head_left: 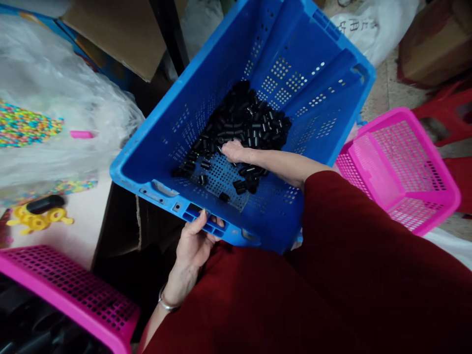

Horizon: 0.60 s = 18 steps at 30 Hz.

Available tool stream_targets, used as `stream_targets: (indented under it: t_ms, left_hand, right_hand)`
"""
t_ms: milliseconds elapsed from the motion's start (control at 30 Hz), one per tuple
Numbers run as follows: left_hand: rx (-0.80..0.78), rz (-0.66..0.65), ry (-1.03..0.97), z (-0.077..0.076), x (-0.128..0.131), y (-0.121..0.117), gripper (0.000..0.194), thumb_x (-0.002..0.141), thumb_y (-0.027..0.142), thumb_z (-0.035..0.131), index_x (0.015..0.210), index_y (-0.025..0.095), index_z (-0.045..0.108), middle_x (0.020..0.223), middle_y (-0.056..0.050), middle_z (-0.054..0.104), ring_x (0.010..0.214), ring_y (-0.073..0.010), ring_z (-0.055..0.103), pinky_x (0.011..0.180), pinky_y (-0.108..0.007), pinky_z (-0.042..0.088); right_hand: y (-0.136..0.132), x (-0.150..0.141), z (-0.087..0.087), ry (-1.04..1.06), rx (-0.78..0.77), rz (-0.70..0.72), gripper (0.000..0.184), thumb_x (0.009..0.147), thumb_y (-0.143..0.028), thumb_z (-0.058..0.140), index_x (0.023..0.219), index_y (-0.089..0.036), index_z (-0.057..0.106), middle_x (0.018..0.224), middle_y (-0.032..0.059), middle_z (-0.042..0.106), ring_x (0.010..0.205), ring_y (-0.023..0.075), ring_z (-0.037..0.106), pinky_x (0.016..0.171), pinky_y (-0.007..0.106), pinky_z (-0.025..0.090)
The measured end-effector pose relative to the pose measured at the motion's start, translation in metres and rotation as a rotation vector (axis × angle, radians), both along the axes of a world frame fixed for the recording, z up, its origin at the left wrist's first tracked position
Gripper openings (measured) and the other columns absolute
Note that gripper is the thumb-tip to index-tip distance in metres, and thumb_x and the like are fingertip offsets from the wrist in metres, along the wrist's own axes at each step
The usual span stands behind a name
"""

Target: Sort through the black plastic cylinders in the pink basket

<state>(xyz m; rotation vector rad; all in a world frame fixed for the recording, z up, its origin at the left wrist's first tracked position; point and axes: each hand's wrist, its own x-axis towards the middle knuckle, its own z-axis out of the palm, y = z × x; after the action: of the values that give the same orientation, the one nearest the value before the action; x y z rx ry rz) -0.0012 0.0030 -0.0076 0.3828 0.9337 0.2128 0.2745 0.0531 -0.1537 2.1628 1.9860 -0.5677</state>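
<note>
A big blue perforated crate [173, 132] leans tilted against my lap. A heap of small black cylindrical parts [245, 120] lies on its floor. My left hand [193, 246] grips the crate's near rim at the handle slot; a silver bracelet sits on that wrist. My right hand [234, 150] reaches inside the crate, fingers curled down onto the black parts at the heap's near edge. Whether it holds any parts is hidden by the fingers. My red sleeves fill the lower right.
An empty pink basket [401, 172] sits at the right. Another pink basket [73, 295] is at the lower left. On the left lie clear plastic bags with coloured beads [25, 125], yellow rings [37, 221] and a black piece [46, 203]. Cardboard boxes and red stools stand behind.
</note>
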Motion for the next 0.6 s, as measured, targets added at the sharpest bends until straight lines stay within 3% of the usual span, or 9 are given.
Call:
stream_targets:
  t_ms: [133,267,400,467,600]
  left_hand:
    - [-0.025,0.018,0.031,-0.001,0.000,-0.001,0.036,0.053,0.035,0.086,0.068,0.014,0.061,0.060,-0.002,0.064,0.053,-0.0167,0.062,0.046,-0.026,0.053]
    - [-0.013,0.023,0.053,-0.001,-0.001,-0.001,0.033,0.056,0.035,0.084,0.068,0.014,0.061,0.060,-0.001,0.064,0.054,-0.0164,0.063,0.050,-0.026,0.055]
    - [-0.026,0.036,0.098,0.000,0.001,0.001,0.038,0.049,0.036,0.088,0.066,0.014,0.062,0.060,-0.001,0.064,0.054,-0.0163,0.063,0.049,-0.025,0.055]
    - [-0.034,0.048,0.128,0.001,0.002,0.001,0.040,0.046,0.035,0.089,0.067,0.014,0.063,0.060,-0.001,0.064,0.054,-0.0163,0.063,0.051,-0.026,0.055]
    - [-0.042,0.066,0.146,0.001,0.001,0.002,0.041,0.044,0.033,0.090,0.068,0.015,0.063,0.061,-0.001,0.065,0.056,-0.0165,0.064,0.052,-0.025,0.055]
  right_hand:
    - [0.022,-0.015,0.001,0.049,0.121,-0.076,0.033,0.078,-0.002,0.045,0.106,-0.009,0.061,0.119,0.0175,0.059,0.110,0.0294,0.053,0.087,0.041,0.047]
    - [0.045,-0.053,-0.002,0.255,0.177,0.061,0.030,0.082,-0.004,0.041,0.105,-0.006,0.060,0.124,0.0124,0.057,0.117,0.0257,0.046,0.093,0.034,0.043]
    - [0.061,-0.101,-0.009,0.450,0.151,0.138,0.033,0.075,-0.005,0.055,0.107,-0.004,0.059,0.124,0.0095,0.059,0.118,0.0239,0.043,0.097,0.031,0.037]
    - [0.064,-0.118,-0.014,0.464,0.176,0.046,0.031,0.070,-0.003,0.060,0.100,-0.007,0.062,0.124,0.0104,0.061,0.118,0.0251,0.044,0.097,0.032,0.038]
    - [0.060,-0.122,-0.023,0.687,0.204,-0.390,0.019,0.065,0.005,0.056,0.078,-0.007,0.061,0.112,0.0031,0.065,0.116,0.0171,0.048,0.097,0.024,0.037]
